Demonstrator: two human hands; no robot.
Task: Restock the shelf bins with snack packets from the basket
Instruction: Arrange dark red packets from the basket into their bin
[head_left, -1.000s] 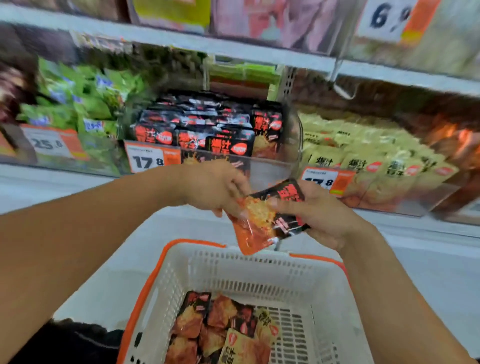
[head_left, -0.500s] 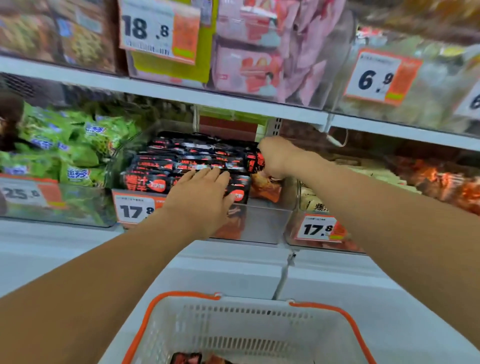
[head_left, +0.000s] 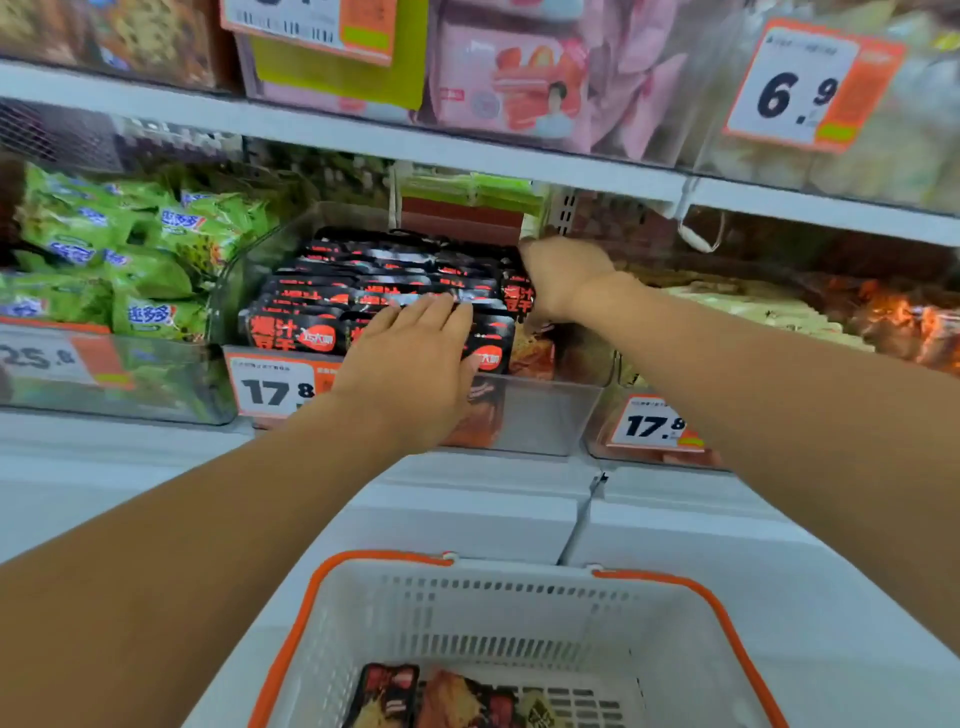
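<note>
The left hand (head_left: 410, 364) is laid flat, fingers straight, on the black snack packets (head_left: 322, 306) in the clear bin (head_left: 540, 415), apparently to steady the rows. The right hand (head_left: 563, 278) is curled round a packet (head_left: 519, 301) being wedged in at the bin's right end. More packets remain in the basket (head_left: 467, 613).

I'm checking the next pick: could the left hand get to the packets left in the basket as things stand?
Probably yes. The left hand lies flat on the black packets in the bin, holding nothing, and the basket below is open-topped with its packets uncovered.
</note>
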